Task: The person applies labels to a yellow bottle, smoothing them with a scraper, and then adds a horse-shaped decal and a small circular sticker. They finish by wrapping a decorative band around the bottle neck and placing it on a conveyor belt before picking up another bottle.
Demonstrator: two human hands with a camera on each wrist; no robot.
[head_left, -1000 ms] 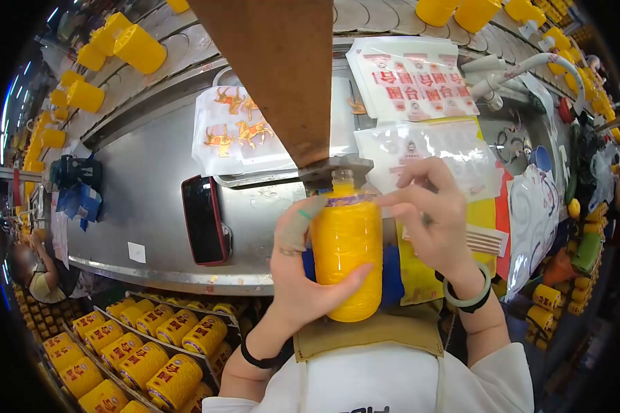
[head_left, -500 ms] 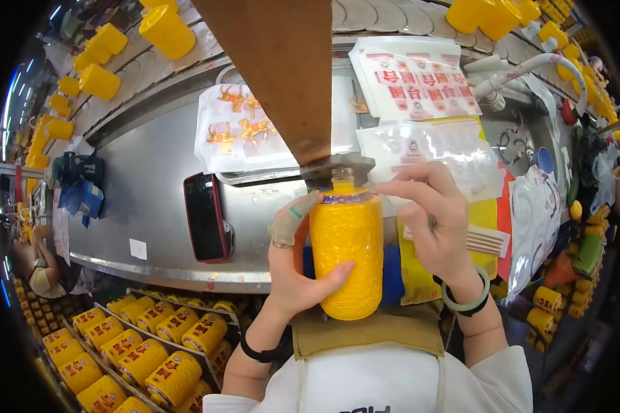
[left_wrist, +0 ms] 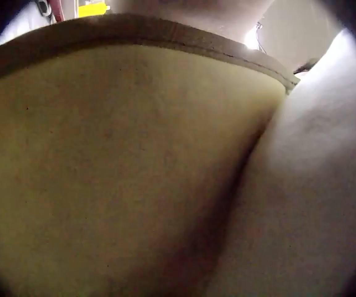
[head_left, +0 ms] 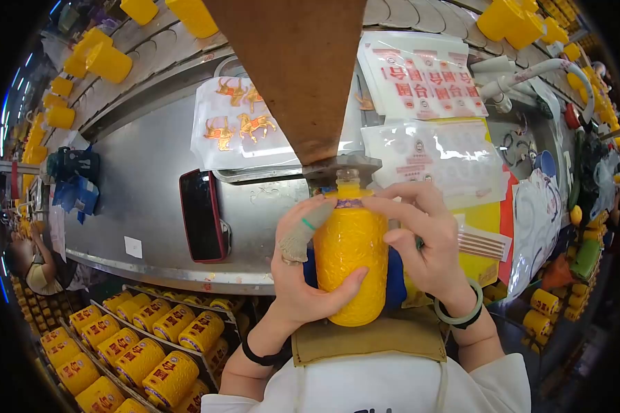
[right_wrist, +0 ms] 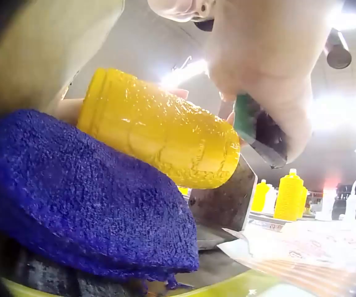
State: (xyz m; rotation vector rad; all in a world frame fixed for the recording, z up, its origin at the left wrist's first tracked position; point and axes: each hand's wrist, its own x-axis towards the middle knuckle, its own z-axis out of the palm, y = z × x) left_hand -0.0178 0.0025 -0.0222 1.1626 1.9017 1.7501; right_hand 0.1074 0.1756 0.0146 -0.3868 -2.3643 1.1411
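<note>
A yellow embossed bottle with a clear glass mouth stands neck-away over the lap, a purple patterned band round its shoulder. My left hand grips its side, thumb across the front, a covered finger with a green stripe reaching the band. From the right, my right hand touches the band with a fingertip, its other fingers bent. In the right wrist view, a small dark green and black piece sits between its fingers; I cannot tell what it is. The left wrist view shows mostly the apron.
A blue towel pad lies beneath the bottle. A brown post rises just beyond the neck. Around it lie a phone, horse decal sheets and red-printed sheets. Crates of yellow bottles stand lower left.
The right hand has come lower and closer to the bottle, its fingertip now over the band. The bottle has shifted slightly right in view. Yellow bottles on the far conveyor have moved along.
</note>
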